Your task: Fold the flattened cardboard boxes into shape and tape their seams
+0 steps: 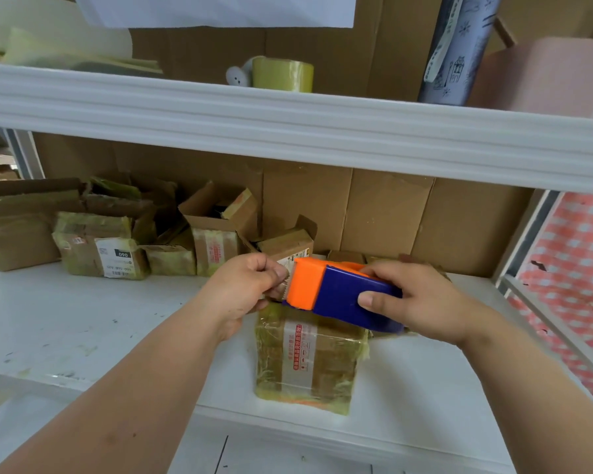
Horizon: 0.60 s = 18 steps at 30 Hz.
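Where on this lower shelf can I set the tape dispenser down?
Bare white shelf left of the taped box, in front of the back row of boxes. Also bare right of the box, toward the shelf post. The back left is crowded.

On the upper white shelf (288, 114) a roll of yellowish tape (283, 76) lies on its side, and just beside it is a small white figure (237, 76). At the right hangs a red-and-white checked cloth (572, 268).
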Tool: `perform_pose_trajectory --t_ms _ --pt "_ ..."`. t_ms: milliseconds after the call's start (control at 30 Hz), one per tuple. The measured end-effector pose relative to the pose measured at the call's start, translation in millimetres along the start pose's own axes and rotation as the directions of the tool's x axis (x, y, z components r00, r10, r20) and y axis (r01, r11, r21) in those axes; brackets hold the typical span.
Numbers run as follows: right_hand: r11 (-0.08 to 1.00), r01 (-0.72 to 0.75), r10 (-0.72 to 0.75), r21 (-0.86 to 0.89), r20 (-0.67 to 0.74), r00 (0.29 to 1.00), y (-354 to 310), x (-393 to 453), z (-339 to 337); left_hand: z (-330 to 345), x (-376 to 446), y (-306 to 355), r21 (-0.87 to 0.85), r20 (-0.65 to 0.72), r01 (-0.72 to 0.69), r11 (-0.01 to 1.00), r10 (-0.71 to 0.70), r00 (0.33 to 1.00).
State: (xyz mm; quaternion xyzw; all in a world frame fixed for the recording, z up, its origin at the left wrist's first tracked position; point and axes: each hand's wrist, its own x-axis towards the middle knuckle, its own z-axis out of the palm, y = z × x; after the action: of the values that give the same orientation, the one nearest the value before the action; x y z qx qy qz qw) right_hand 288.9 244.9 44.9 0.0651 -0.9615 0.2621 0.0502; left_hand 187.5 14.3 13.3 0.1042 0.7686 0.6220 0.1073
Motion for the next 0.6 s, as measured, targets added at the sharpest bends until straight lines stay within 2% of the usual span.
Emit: perform_pose_trajectory --t_ms 267,367,600 --pt "0.993 0.086 -0.085 0.085 -0.012 0.996 -10 10 -14 -10 -4 5 -0.055 -0.026 -0.007 0.998 0.005 1.0" --pt "0.993 0.106 -0.105 0.042 -0.035 0.994 -13 13 -22 -11 -4 8 -0.054 -0.026 -0.027 0.998 0.026 0.999" --pt "0.998 0.061 -0.058 0.034 -0.069 0.996 0 5 -23 -14 0 3 -0.098 -0.044 -0.03 0.995 0.026 0.999"
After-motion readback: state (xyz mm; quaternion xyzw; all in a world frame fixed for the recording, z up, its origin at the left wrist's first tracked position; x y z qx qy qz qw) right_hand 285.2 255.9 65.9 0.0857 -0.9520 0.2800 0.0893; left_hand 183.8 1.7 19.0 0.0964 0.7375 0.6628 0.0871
